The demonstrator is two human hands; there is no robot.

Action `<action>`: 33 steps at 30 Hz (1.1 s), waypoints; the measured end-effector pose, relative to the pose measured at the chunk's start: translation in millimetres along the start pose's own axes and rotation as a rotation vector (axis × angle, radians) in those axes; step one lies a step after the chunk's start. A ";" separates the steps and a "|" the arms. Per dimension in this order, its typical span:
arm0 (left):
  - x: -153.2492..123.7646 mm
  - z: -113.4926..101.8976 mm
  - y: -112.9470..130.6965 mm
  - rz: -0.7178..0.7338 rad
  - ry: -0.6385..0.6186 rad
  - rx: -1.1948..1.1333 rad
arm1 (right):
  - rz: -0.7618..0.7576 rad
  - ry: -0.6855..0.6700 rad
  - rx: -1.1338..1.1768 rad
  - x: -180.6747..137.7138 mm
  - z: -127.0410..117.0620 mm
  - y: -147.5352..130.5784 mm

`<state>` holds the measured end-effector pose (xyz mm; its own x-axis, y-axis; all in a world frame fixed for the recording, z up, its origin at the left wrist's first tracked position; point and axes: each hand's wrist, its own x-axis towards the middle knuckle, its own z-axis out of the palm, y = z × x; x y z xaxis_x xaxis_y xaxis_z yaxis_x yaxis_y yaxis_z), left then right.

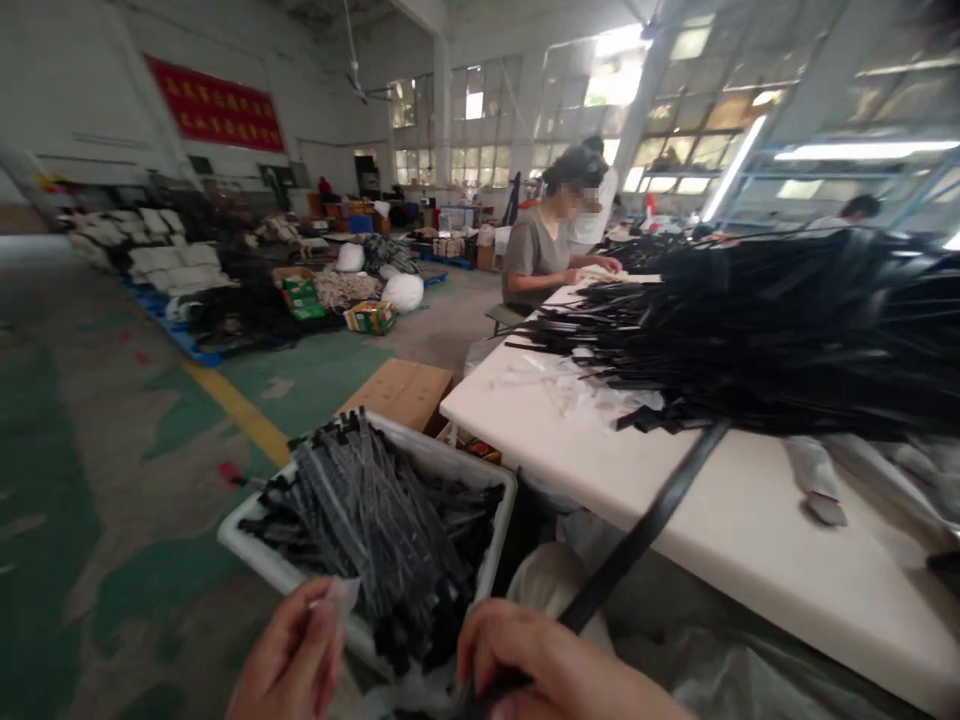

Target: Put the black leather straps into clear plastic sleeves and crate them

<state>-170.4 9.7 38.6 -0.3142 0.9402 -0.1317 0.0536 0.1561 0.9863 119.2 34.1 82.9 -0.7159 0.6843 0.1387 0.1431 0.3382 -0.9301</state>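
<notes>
My left hand [289, 655] pinches a small piece of clear plastic film [343, 597] between thumb and fingers, in front of the bin's near edge. Lower in the middle, my right hand [536, 660] is closed around one end of a long black strap [649, 520]. That strap slants up across the table edge to a big heap of black straps [780, 330]. Just beyond my hands stands a white plastic bin [262, 555], filled with bundled black straps [367, 510] that seem wrapped in clear film. The strap's lower end is hidden by my right hand.
A white table [517, 425] stretches to the right, with loose plastic scraps [570, 385] on it. Behind the bin sits a cardboard box [405, 390]. A co-worker [544, 235] sits at the table's far side. Stacked goods on blue pallets [180, 335] line the left floor.
</notes>
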 end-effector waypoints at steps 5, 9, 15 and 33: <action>-8.2 18.2 13.0 0.065 -0.040 0.022 | -0.020 0.034 -0.088 19.3 0.4 -3.5; -9.7 17.7 12.2 0.070 -0.149 0.061 | 0.143 -0.009 -0.260 29.9 -1.7 -14.3; -11.3 27.6 22.5 0.220 -0.223 0.169 | 0.302 -0.116 -0.544 39.1 -6.2 -44.4; -15.9 40.2 30.2 0.189 -0.230 0.128 | 0.099 -0.161 -0.877 49.9 -6.1 -37.3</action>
<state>-125.6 11.6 66.4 -0.0655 0.9977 0.0192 0.2143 -0.0047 0.9768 82.3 59.5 126.7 -0.7503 0.6600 -0.0390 0.6327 0.6996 -0.3322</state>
